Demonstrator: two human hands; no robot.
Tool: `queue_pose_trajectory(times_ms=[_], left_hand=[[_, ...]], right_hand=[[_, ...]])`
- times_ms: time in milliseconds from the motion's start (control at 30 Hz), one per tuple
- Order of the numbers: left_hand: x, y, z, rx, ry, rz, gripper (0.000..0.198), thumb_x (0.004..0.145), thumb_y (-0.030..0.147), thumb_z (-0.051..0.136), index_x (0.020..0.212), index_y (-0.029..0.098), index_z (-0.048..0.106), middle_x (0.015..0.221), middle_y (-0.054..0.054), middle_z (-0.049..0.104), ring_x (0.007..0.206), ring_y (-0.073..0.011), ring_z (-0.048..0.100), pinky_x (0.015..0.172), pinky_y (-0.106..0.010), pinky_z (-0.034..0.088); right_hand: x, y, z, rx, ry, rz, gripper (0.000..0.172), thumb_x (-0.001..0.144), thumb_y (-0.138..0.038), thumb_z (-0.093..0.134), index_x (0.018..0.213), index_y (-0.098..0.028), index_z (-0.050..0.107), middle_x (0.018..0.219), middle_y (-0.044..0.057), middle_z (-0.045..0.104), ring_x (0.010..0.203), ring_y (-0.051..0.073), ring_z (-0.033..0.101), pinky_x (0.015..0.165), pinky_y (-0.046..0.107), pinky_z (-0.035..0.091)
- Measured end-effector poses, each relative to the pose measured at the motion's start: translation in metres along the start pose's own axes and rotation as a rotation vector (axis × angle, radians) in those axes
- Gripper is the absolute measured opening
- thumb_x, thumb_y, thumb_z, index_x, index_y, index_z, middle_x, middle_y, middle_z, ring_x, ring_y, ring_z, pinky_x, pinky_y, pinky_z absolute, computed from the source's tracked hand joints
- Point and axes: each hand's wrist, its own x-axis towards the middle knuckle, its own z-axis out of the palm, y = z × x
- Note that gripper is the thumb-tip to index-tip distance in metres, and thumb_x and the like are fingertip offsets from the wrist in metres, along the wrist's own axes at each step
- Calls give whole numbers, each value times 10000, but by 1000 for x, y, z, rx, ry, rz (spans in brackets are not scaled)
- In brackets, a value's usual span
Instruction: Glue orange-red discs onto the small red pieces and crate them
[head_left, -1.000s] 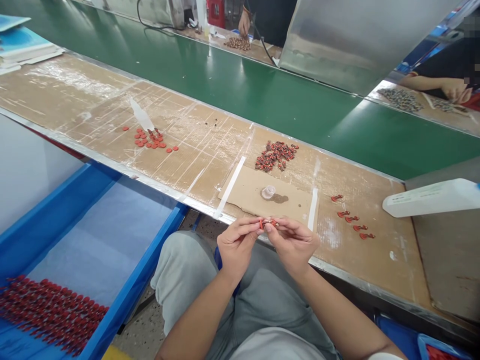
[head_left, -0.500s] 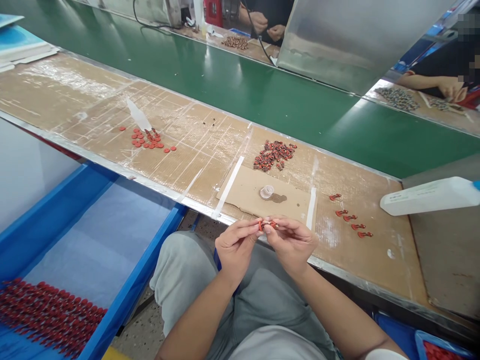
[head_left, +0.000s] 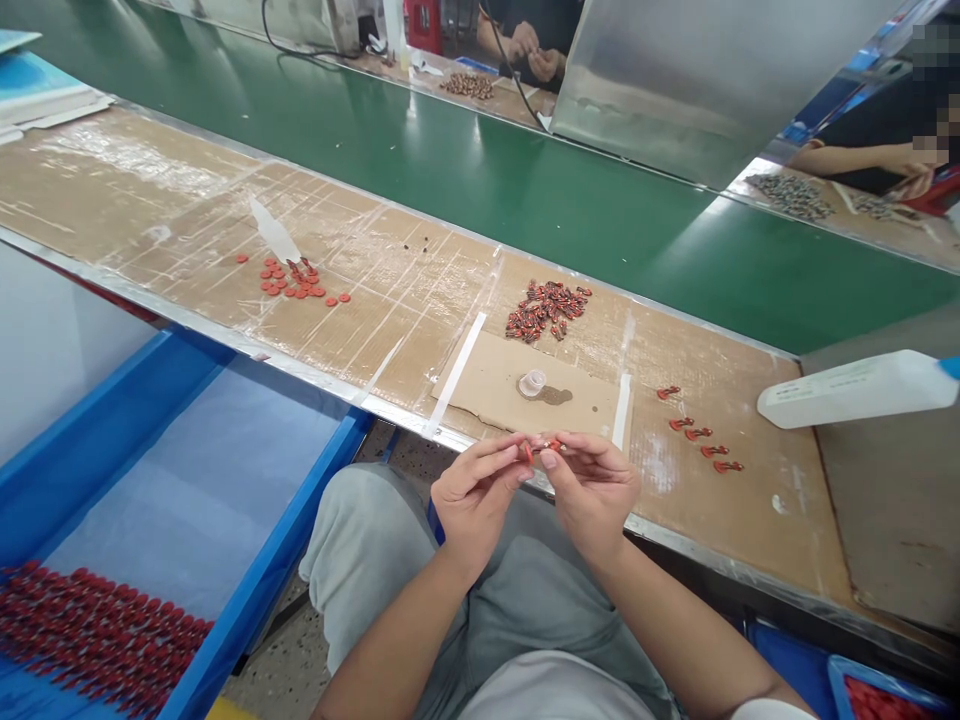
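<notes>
Above my lap at the bench edge, my left hand (head_left: 474,492) pinches a small red disc (head_left: 528,454) by its rim. My right hand (head_left: 598,488) is closed on a small red-and-dark figurine (head_left: 553,446), which meets the disc between my fingertips; fingers partly hide both. Just beyond lies a cardboard sheet (head_left: 480,390) with a small clear cup (head_left: 532,382) beside a wet stain. A pile of red-and-dark figurines (head_left: 547,310) is behind it. To the right, several figurines on red discs (head_left: 699,434) lie in a slanting row.
Loose red discs (head_left: 300,285) and a white pointed strip (head_left: 274,232) lie left on the bench. A white bottle (head_left: 855,388) lies at right. The blue tray (head_left: 300,500) at lower left holds rows of red pieces. Co-workers' hands (head_left: 529,50) show beyond the green belt (head_left: 450,170).
My right hand has shifted slightly right, and more of the figurine and disc shows between my fingertips. Both hands keep their hold. Across the belt, a co-worker's hands have moved closer together.
</notes>
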Motion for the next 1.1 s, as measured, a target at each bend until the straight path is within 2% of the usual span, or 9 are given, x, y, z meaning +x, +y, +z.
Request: queue_pose_trajectory(times_ms=[100, 200, 300, 367, 467, 567, 667, 800, 1100], left_hand=[[1, -2, 1, -88, 55, -78, 280, 699, 127, 771, 942, 264, 743, 1037, -49, 730, 812, -171, 709, 748, -324, 599], [6, -2, 1, -193, 152, -216, 254, 702, 174, 783, 943, 244, 741, 991, -50, 743, 807, -147, 708, 751, -277, 590], [14, -4, -1, -249, 246, -344, 229, 701, 243, 793, 924, 234, 740, 974, -43, 748, 821, -126, 708, 759, -224, 577], [19, -6, -3, -273, 276, -389, 222, 701, 262, 794, 914, 237, 736, 1005, -27, 743, 844, -105, 703, 787, -195, 563], [25, -10, -5, -329, 283, -449, 222, 713, 267, 785, 922, 219, 727, 1008, -14, 739, 859, -75, 692, 806, -147, 546], [28, -12, -3, -421, 288, -549, 196, 728, 255, 773, 908, 194, 724, 975, -5, 740, 844, -58, 686, 780, -104, 541], [28, -14, 0, -473, 303, -610, 150, 764, 224, 741, 906, 182, 720, 961, 0, 739, 849, -55, 685, 777, -90, 541], [27, -15, 3, -462, 281, -610, 146, 775, 231, 732, 910, 180, 711, 964, 8, 736, 878, -52, 680, 794, -71, 531], [27, -15, -2, -452, 272, -589, 201, 747, 284, 758, 914, 187, 703, 951, 37, 734, 869, -29, 671, 791, -38, 515]], right_hand=[[2, -9, -13, -15, 87, 79, 198, 715, -236, 779, 887, -217, 682, 761, 19, 744, 693, 174, 721, 683, 313, 617], [1, -15, -45, -72, 188, 87, 238, 691, -227, 799, 895, -212, 678, 689, 3, 727, 623, 157, 708, 649, 293, 607], [-3, -18, -94, -208, 305, 72, 293, 647, -235, 826, 897, -191, 681, 674, 16, 717, 588, 163, 696, 594, 287, 592], [-8, -20, -132, -354, 432, 54, 326, 626, -264, 837, 901, -173, 687, 702, 39, 721, 596, 171, 695, 550, 269, 573], [-16, -22, -188, -608, 602, -3, 365, 626, -299, 832, 931, -156, 691, 779, 76, 732, 663, 182, 703, 591, 274, 570], [-19, -19, -237, -810, 651, -35, 395, 660, -354, 801, 972, -146, 678, 852, 108, 736, 706, 194, 699, 654, 310, 569], [-17, -12, -272, -985, 629, -16, 433, 691, -414, 761, 1013, -141, 665, 873, 115, 736, 657, 178, 676, 626, 305, 549], [-9, -3, -290, -1153, 564, 0, 428, 713, -437, 731, 1026, -152, 661, 860, 94, 738, 635, 162, 659, 623, 284, 532], [8, 3, -284, -1325, 449, -68, 411, 769, -447, 656, 1069, -167, 651, 915, 85, 742, 645, 151, 658, 654, 278, 534]])
